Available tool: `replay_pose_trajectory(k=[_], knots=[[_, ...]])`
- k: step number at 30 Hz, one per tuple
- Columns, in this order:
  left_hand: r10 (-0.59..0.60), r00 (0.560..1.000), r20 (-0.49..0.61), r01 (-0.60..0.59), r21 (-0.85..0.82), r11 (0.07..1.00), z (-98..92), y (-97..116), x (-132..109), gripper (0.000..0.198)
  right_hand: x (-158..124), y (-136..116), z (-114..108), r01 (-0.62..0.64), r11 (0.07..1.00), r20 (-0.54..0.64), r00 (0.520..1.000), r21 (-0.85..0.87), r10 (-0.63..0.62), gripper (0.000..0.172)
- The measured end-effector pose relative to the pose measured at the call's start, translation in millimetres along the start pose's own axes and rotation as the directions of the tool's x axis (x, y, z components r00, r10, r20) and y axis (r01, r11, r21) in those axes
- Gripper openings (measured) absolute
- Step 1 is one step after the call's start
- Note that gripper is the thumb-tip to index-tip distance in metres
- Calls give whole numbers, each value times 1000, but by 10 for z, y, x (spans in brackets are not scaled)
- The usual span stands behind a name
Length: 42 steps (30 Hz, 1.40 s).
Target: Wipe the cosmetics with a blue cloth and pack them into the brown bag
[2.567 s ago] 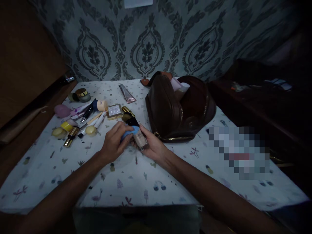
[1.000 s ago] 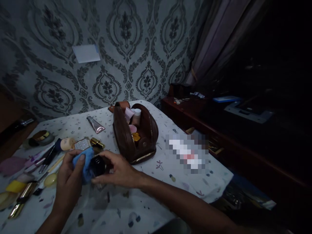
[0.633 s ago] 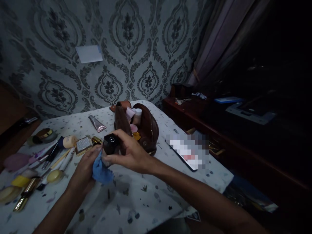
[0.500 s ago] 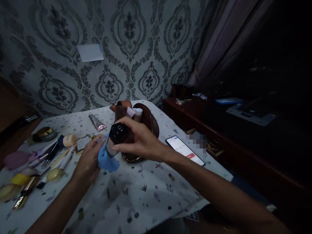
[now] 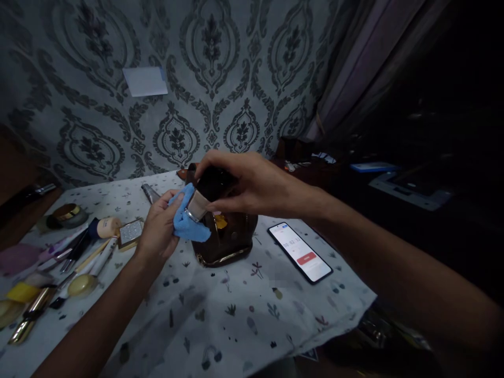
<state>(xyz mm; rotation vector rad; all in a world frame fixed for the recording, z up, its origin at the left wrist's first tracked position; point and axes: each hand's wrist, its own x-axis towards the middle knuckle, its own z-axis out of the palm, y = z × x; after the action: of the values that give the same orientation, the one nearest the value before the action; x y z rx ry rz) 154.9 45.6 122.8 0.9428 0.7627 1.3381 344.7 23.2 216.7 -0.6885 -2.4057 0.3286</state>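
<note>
Grey-patterned wallpaper [image 5: 210,79] fills the back, above a surface [image 5: 224,331] spread with a white cloth printed with small plants and flamingos. Beyond the right end of the surface hangs a purplish curtain [image 5: 362,79], with dark furniture below it, its details lost in shadow. Near the middle of the surface is a brown bag [image 5: 232,249] with zipped edges, partly hidden by the hands; something yellow [image 5: 220,221] shows inside it. Both hands are raised in front of the bag. The right hand [image 5: 248,186] comes in from the right, its grip closed around the dark cap of a small glass bottle [image 5: 198,205] filled with beige. The left hand [image 5: 160,223] has its grip pinched on a blue cloth [image 5: 191,231], which presses against the bottle's lower end; the bottle tilts, cap toward the upper right. Right of the bag lies a phone [image 5: 301,252], screen lit. At the left sit a gold-banded jar [image 5: 69,212], a glittery square compact [image 5: 131,232] near the left wrist, a round yellowish item [image 5: 82,285] and a gold tube [image 5: 31,317].
</note>
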Motion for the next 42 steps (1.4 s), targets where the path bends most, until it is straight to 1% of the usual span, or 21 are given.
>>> replay_pose_trajectory(k=[3, 6, 8, 11, 13, 17, 19, 21, 24, 27, 29, 31, 34, 36, 40, 42], knots=[[-9, 1000, -4, 9, -18, 1000, 11, -15, 27, 40, -15, 31, -86, -6, 999, -24, 1000, -34, 6, 29], [-24, 999, -36, 24, 8, 1000, -39, -26, 14, 41, -73, 95, -142, -58, 997, -73, 996, -53, 54, 28], [-22, 996, -85, 26, 44, 999, -120, -50, -20, 44, -122, 158, -156, -127, 989, -94, 988, -80, 119, 29], [-10, 988, -151, 27, 107, 994, -314, -150, -102, 54, -176, 294, -128, -257, 950, -92, 965, -177, 244, 29], [-36, 988, -150, 62, 168, 984, -481, -267, -169, 57, -190, 415, -70, -314, 918, -48, 949, -243, 312, 30], [-186, 968, -169, 226, 258, 940, -829, -565, -300, 61, -175, 692, 101, -354, 846, 65, 909, -397, 411, 32], [-228, 961, -158, 266, 280, 922, -966, -686, -351, 60, -154, 812, 185, -332, 809, 116, 892, -485, 436, 31], [-235, 961, -149, 271, 306, 913, -1054, -754, -387, 60, -121, 898, 254, -290, 790, 171, 881, -541, 441, 31], [-222, 967, -123, 251, 347, 904, -1097, -767, -415, 58, -44, 955, 331, -258, 771, 248, 847, -582, 471, 33], [-237, 965, -109, 261, 371, 891, -1072, -735, -433, 57, 39, 968, 396, -255, 757, 314, 795, -602, 518, 29], [-259, 959, -111, 282, 382, 880, -1042, -713, -451, 58, 76, 977, 442, -252, 744, 333, 774, -618, 539, 25], [-269, 958, -104, 288, 395, 873, -1012, -694, -472, 58, 92, 989, 490, -251, 704, 313, 762, -664, 567, 25], [-275, 957, -93, 288, 423, 859, -988, -678, -496, 59, 92, 991, 547, -251, 606, 233, 761, -755, 605, 28], [-276, 957, -91, 287, 448, 847, -992, -678, -500, 59, 90, 974, 567, -251, 562, 205, 754, -788, 624, 28], [-262, 963, -65, 260, 486, 834, -1040, -705, -493, 54, 104, 919, 575, -262, 533, 204, 721, -805, 663, 29], [-263, 964, -47, 251, 496, 831, -1068, -723, -486, 51, 119, 908, 575, -248, 531, 212, 720, -810, 661, 29]])
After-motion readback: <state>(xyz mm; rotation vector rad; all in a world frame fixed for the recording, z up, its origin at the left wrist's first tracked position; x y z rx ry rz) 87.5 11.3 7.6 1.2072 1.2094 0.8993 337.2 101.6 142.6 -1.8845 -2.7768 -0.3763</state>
